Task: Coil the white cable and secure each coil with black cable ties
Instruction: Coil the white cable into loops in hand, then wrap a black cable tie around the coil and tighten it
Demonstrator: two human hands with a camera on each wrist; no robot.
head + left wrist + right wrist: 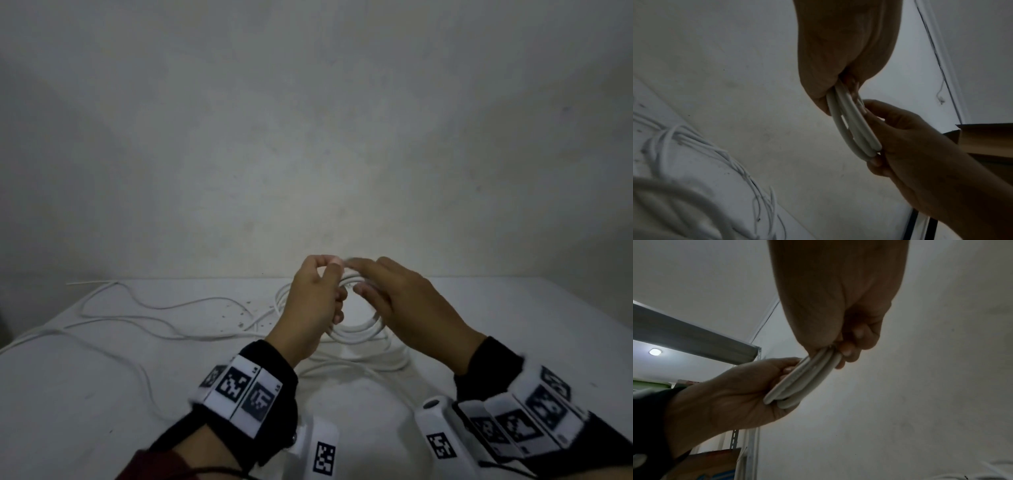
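A coil of white cable (359, 334) is held upright over the white table (513, 325) between both hands. My left hand (330, 267) grips the coil's left side, with thumb and forefinger pinching its top. My right hand (363, 275) holds the right side, its forefinger stretched toward the left thumb. In the left wrist view, the left hand (838, 91) clamps several strands of the coil (851, 129) while the right hand (873, 129) pinches them lower down. The right wrist view shows the right hand (842, 350) curled round the coil (807, 379) and the left hand (785, 374) gripping it. No black cable tie is visible.
The loose cable (154, 305) trails in long loops across the left half of the table, a tangle of it (684, 146) lying below the left hand. A plain wall rises behind the table's far edge. A metal shelf (694, 337) and a cardboard box (982, 139) stand off to the sides.
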